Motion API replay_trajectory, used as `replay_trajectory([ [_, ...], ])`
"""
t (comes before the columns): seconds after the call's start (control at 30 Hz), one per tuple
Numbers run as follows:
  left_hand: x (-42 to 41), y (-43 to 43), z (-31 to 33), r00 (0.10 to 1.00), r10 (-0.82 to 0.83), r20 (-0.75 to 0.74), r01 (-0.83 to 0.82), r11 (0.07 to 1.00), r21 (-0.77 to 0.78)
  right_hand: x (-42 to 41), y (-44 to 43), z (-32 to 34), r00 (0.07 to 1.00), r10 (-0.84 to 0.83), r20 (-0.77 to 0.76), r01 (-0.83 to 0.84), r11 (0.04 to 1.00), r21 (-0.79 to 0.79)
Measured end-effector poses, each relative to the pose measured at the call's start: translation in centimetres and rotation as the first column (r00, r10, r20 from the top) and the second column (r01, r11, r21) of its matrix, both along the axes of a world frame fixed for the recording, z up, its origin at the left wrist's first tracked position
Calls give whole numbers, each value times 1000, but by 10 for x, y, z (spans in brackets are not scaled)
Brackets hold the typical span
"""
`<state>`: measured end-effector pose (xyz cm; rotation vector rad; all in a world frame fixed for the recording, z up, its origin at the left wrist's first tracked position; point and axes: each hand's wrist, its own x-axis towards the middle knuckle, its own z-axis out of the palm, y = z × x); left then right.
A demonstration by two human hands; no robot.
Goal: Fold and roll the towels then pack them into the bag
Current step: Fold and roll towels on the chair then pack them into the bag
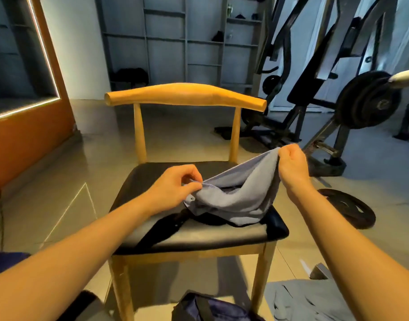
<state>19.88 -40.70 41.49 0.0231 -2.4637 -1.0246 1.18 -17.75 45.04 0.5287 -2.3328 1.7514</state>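
My left hand (175, 181) pinching the grey towel (236, 198) edge, my right hand (291, 163) gripping its raised far corner, over the chair (187, 237) seat

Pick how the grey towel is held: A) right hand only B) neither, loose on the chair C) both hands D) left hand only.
C: the left hand pinches one edge of the grey towel, and the right hand grips another edge higher up.
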Motion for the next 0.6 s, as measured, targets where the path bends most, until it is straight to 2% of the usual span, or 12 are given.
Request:
replay_trajectory([
  [0.1,10,9,-40,1000,8,3,-8,998,-62,5,13,-26,997,-10,73,8,1000,25],
  [0.2,17,3,-62,999,40,17,-36,980,-194,8,27,-41,993,-43,106,40,999,27],
  [0.4,31,-3,-71,989,99,-106,-132,920,-369,8,36,-51,985,-59,161,65,997,-29],
  [0.5,27,-3,-69,977,136,-166,-183,930,-317,7,33,-50,983,-48,177,55,998,-35],
  [0.6,21,-2,-70,975,200,-96,-217,948,-231,6,33,-47,980,-58,192,66,997,-35],
])
